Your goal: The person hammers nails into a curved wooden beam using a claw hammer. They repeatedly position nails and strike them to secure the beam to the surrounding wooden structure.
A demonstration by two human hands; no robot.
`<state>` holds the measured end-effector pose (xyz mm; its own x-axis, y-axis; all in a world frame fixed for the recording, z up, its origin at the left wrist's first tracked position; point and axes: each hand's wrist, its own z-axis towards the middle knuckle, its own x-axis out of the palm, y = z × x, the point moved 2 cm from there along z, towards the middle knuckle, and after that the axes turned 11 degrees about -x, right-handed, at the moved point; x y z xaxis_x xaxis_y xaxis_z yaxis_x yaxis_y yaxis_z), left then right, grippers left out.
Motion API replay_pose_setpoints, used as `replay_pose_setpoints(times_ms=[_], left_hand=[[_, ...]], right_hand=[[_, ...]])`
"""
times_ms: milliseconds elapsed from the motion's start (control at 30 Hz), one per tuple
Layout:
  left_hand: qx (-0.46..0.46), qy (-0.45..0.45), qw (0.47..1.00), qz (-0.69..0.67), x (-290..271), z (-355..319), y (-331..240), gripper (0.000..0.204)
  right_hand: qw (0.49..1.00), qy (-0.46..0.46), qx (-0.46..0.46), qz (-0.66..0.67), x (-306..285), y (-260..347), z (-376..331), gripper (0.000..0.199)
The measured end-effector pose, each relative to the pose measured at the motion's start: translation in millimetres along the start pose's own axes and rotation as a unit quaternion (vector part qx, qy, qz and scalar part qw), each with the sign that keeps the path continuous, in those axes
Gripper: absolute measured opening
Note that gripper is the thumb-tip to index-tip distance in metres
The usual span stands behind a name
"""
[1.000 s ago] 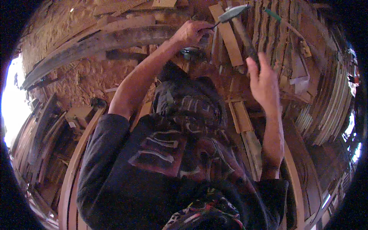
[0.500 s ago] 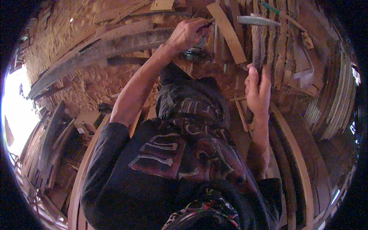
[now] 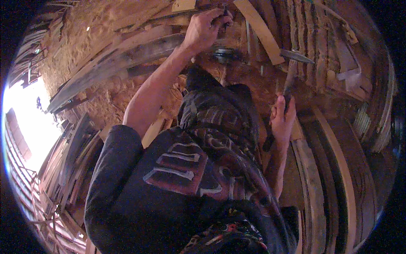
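Note:
My right hand (image 3: 282, 116) is closed around the dark lower handle of a hammer (image 3: 290, 80). The hammer's long, thin metal head lies across the top of the handle, beside the lower end of a pale wooden board (image 3: 263, 33). At the top middle, my left hand (image 3: 205, 30) is closed in a pinch, left of that board. A small dark thing (image 3: 225, 10) shows at its fingertips, too blurred to name. Below the left hand, a dark rounded object (image 3: 224, 55) sits near my lap.
Long, rough planks (image 3: 127, 53) lie over sawdust-coloured ground (image 3: 105, 95) on the left. Rough-edged timber strips (image 3: 311, 38) stand at the upper right. More boards (image 3: 338, 156) run down the right side, and stacked wood (image 3: 74, 156) lies at the left near a bright opening.
My right hand and the hammer have come down, nearer to me. My left hand has shifted slightly up, still pinching. The whole view has turned a little.

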<state>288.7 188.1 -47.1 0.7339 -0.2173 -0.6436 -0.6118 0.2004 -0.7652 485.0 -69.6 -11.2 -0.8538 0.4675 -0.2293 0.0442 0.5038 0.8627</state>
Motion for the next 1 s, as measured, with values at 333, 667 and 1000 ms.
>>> replay_pose_setpoints(times_ms=[333,667,1000], left_hand=[[0.061,0.099,0.993,0.001,12.2,15.6,10.7,0.023],[0.061,0.201,0.977,0.034,11.4,24.0,10.5,0.026],[0.099,0.207,0.973,0.004,15.0,12.5,16.7,0.029]], right_hand=[[1.000,0.015,0.005,0.024,-2.2,1.0,4.9,0.029],[0.962,-0.022,-0.272,-0.009,27.2,64.4,14.0,0.039],[0.925,-0.021,-0.345,-0.161,30.5,75.7,25.1,0.041]])
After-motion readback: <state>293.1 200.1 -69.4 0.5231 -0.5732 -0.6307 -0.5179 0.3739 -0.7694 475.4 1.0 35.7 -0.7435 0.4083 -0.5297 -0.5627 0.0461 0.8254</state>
